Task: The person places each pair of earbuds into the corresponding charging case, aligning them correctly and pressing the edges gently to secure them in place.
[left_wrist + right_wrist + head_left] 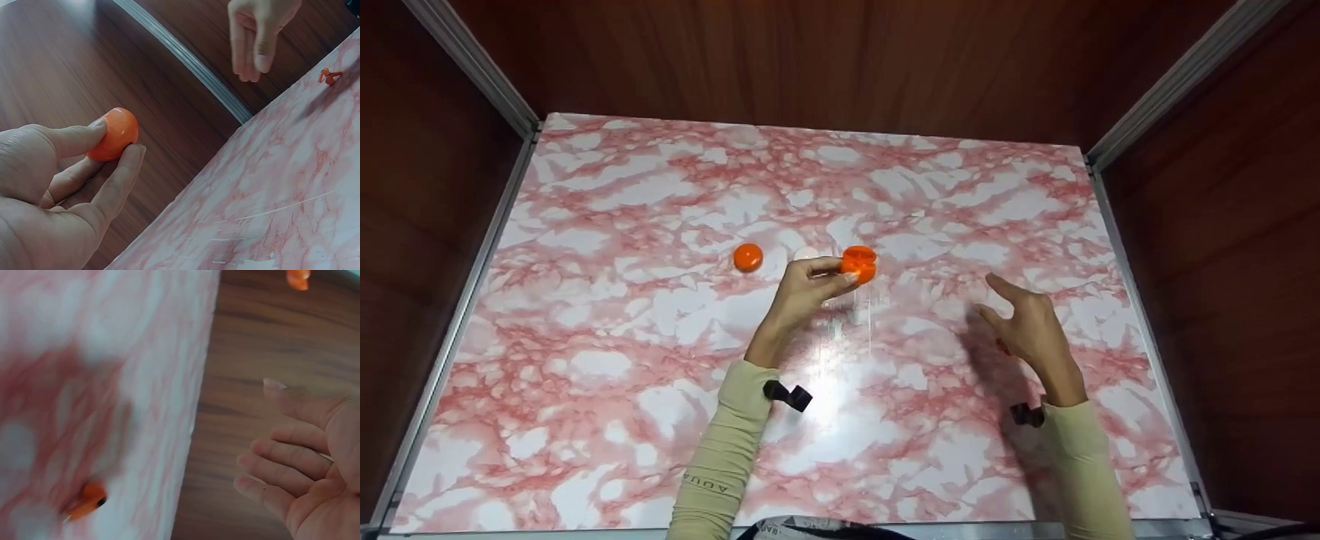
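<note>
My left hand (pixel 802 292) pinches a small, glossy orange earbud case (pixel 858 265) between thumb and fingers, above the table. Its lid stands raised in the head view; the left wrist view shows only the rounded outer shell (pixel 115 134). Off to the right, my right hand (pixel 1031 322) hovers over the table with fingers extended and apart, holding nothing. Below it lie orange earbuds (pixel 329 76), mostly covered by that hand in the head view. The right wrist view has them blurred.
A round orange object (pixel 748 257) rests on the table left of my left hand. Behind that hand is a pale round thing (pixel 805 253), partly covered. Brown wood-look panels (pixel 810 60) with metal edging enclose the marbled red-and-white tabletop (pixel 607 300) at the back and sides.
</note>
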{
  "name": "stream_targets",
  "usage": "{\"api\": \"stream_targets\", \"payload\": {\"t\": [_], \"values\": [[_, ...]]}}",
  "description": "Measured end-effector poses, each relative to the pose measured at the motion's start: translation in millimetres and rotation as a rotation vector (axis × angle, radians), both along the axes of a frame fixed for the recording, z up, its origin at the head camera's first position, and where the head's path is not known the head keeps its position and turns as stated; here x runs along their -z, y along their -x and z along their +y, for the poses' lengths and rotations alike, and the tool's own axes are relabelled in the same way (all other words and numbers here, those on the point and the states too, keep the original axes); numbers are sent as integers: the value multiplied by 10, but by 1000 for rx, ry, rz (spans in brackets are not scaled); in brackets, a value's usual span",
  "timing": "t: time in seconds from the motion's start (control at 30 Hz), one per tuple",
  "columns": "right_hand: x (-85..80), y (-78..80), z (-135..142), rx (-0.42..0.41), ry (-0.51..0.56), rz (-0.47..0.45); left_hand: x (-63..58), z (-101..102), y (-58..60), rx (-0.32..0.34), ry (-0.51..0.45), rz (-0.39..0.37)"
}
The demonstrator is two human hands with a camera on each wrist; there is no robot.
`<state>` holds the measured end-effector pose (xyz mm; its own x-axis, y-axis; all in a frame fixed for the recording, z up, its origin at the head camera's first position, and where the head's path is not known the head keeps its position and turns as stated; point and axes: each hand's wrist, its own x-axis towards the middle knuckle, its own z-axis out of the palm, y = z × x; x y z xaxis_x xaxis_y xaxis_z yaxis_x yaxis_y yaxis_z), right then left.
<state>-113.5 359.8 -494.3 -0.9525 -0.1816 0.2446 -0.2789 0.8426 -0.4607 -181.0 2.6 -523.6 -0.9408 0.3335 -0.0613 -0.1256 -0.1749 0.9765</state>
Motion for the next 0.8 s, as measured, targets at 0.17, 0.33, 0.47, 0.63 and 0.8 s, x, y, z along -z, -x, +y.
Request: {"api": "stream_targets", "payload": {"t": [0.17,0.33,0.47,0.63,0.8], "values": [[152,-100,129,-49,-56,-14,1,-10,-16,-8,-8,-22],[254,-197,194,-72,-105,-48,14,-30,-20,-18,25,-19],[303,-262,239,-90,-159,-45,23,-36,-20,-22,37,-22],[360,-338,294,-88,-182,-38,37,-30,-16,-15,42,-3],[395,-398,320,-66,-200,-64,39,-25,-21,-16,22,-18]]}}
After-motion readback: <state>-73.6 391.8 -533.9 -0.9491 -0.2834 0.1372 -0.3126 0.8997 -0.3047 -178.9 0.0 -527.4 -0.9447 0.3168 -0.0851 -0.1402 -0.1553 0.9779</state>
